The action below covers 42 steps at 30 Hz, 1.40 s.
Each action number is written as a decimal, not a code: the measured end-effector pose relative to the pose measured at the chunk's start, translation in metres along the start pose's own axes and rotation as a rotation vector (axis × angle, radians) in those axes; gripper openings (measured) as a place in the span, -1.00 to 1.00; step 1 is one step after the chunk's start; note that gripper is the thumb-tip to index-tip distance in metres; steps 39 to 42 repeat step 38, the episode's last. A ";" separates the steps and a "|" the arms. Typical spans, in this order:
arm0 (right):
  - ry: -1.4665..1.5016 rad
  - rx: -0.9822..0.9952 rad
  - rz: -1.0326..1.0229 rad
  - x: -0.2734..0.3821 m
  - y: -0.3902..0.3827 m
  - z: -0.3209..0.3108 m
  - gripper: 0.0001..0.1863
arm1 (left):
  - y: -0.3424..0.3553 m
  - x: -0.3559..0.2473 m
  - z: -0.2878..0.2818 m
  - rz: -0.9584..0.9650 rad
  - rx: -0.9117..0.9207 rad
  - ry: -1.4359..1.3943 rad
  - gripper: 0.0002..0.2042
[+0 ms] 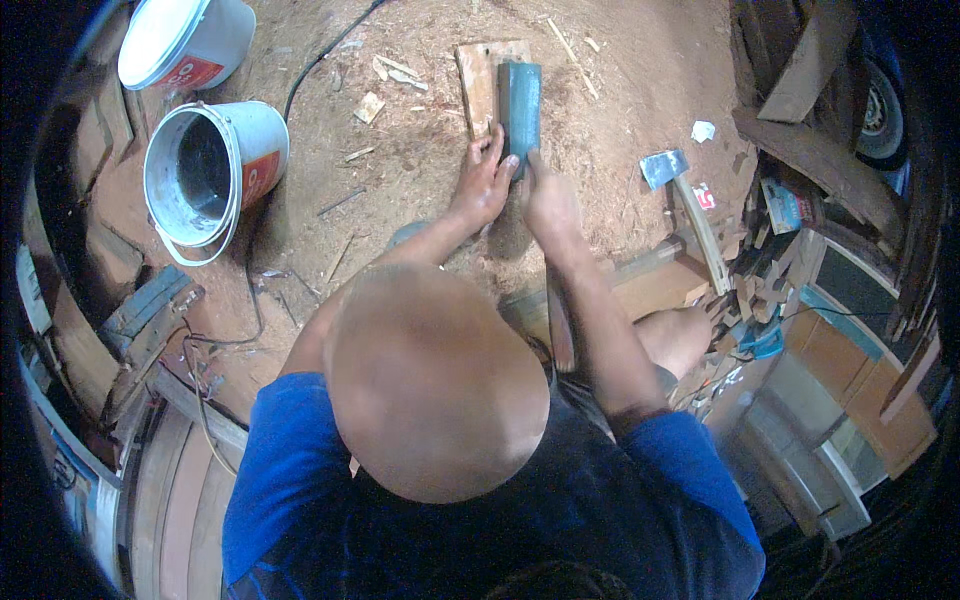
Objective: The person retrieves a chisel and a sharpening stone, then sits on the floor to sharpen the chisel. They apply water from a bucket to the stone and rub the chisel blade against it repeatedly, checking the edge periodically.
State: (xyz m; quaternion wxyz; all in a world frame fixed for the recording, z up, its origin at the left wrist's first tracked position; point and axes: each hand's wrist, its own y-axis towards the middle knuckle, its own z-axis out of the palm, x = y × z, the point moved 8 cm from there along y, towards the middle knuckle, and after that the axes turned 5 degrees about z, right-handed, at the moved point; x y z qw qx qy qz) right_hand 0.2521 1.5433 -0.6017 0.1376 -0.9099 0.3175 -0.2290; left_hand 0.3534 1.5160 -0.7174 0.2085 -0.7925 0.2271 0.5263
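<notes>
A long grey-green block that looks like a sharpening stone [520,105] lies on a worn wooden board [480,75] on the ground. My left hand [484,188] grips the block's near left corner, its fingers along the side and its thumb at the near end. Close beside it, my right hand [552,207] is closed at the near right corner and slightly blurred. A wooden handle [560,325] runs back from this fist under my forearm toward my lap. Whatever joins the handle between my hands is mostly hidden.
At the left stand an open white bucket [262,150] and a second white bucket [215,45]. A hatchet [690,205] rests on the right, near wood scraps. A black cable [300,80] crosses the ground at the back left. Planks [815,75] lean at the far right beside a wheel [882,115].
</notes>
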 end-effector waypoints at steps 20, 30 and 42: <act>-0.063 0.073 -0.040 -0.008 0.022 0.011 -0.77 | 0.007 0.024 -0.009 -0.016 0.093 -0.185 -0.45; 0.945 0.158 0.056 -0.013 -0.092 -0.108 -0.67 | 0.043 -0.105 -0.228 -0.311 0.226 -0.341 -0.52; 1.400 0.089 -0.369 0.010 -0.140 -0.223 -0.68 | 0.010 -0.392 -0.223 0.358 0.149 -0.270 -0.61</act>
